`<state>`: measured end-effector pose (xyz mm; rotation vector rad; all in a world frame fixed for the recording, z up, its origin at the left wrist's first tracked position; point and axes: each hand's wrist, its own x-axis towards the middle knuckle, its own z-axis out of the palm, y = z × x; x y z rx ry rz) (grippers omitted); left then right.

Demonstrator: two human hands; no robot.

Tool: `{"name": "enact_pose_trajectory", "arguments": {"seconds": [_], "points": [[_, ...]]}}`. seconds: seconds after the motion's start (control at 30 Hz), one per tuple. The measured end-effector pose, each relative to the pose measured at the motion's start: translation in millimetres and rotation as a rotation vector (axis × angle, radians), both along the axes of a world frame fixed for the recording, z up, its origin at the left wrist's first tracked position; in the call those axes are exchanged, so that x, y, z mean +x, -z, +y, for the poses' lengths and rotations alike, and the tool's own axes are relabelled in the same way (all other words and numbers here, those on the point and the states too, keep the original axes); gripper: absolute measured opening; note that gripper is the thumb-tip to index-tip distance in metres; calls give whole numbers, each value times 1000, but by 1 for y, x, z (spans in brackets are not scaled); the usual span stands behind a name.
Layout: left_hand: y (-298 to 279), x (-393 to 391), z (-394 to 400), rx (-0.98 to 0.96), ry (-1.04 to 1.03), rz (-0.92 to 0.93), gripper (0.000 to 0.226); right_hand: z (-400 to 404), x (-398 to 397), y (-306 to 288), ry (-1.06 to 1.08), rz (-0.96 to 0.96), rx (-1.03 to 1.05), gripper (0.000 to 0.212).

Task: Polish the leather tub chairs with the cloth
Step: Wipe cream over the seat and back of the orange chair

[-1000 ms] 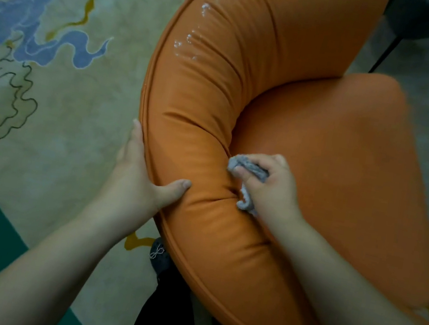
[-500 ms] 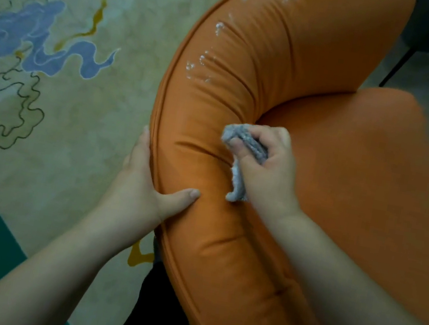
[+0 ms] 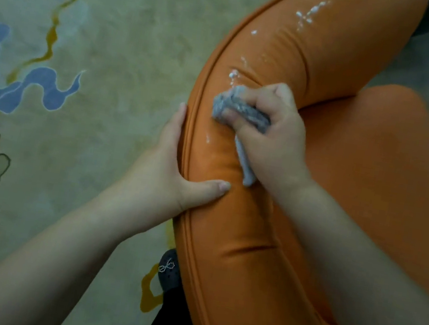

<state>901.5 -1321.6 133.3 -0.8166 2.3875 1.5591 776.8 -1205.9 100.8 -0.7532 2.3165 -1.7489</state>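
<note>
1. On the far left lies a pale patterned rug (image 3: 104, 64) with blue and ochre swirls, and the chair stands on it.
2. Next comes the left hand (image 3: 166, 171), clamped on the rounded back of the orange leather tub chair (image 3: 263, 255): fingers lie flat down the outer side by the piping, thumb hooked over the top. Judging by this, it steadies the chair against the rubbing.
3. Its forearm runs straight up from the lower left, wrist level.
4. Further right, the right hand (image 3: 277, 138) pinches a bunched grey cloth (image 3: 239, 109), fingers curled round it and pressing it onto the backrest top, just beyond the left thumb.
5. White polish smears (image 3: 306, 16) trail up the backrest ahead of the cloth, apparently waiting to be worked in.
6. At the far right, the seat cushion (image 3: 393, 169) looks dry and unsmeared.
</note>
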Motion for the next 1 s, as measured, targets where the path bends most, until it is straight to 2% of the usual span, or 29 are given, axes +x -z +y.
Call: {"name": "enact_pose_trajectory", "arguments": {"seconds": [0.13,0.23,0.33,0.57,0.67,0.73,0.8,0.93,1.0], "points": [[3,-22,-29,88,125,0,133,2,12,3,-77,140,52,16],[5,-36,-45,90,195,-6,130,-23,-20,0,92,145,90,16],[7,-52,-57,70,252,-18,132,-32,-41,-3,225,44,72,11],[1,-51,-64,187,357,-50,137,3,20,-7,-52,46,132,14],[-4,-41,-64,262,344,-41,131,-19,-10,-12,14,104,216,15],[-7,-39,-65,283,334,-40,128,-39,-35,-15,107,125,215,16],[-10,-38,-65,295,331,-50,128,-43,-41,-17,107,115,214,16],[-16,-30,-63,362,307,-76,130,7,21,-16,-105,116,252,20],[-17,-24,-58,362,302,-87,132,29,47,-15,-142,113,232,22]]}}
